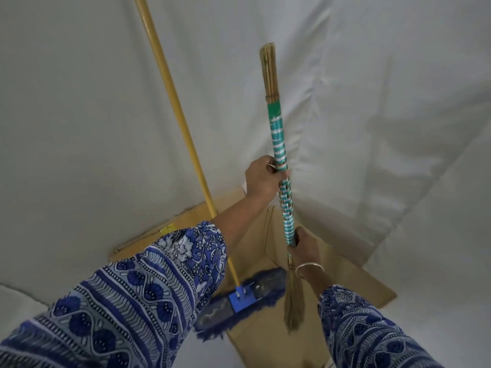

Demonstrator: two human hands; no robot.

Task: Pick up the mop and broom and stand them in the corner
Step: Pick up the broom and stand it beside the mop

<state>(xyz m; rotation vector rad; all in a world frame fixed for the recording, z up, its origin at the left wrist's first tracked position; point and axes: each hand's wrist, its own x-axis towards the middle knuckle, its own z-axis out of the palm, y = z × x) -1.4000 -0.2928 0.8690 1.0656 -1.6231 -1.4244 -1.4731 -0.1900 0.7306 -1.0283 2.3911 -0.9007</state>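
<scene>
Second step in hand: the yellow-handled blue flat mop (240, 297) already leans in the white-draped corner, left of the fingers. Left hand (261, 179) and right hand (304, 245) are both closed round the teal-and-white-wrapped grass broom (281, 166), bristles hanging below the fingers. Next, probably: lower it and lean it beside the mop.

Corner is tight. I've got the mop (170, 86) leaning on the white sheeting (79, 115) at left, its blue head (240, 298) taking up the cardboard floor (332, 264) below. The broom (281, 166) stands upright near the corner seam. Open gap between the two handles up high. Right-hand sheeting is bare, with free passage along it.
</scene>
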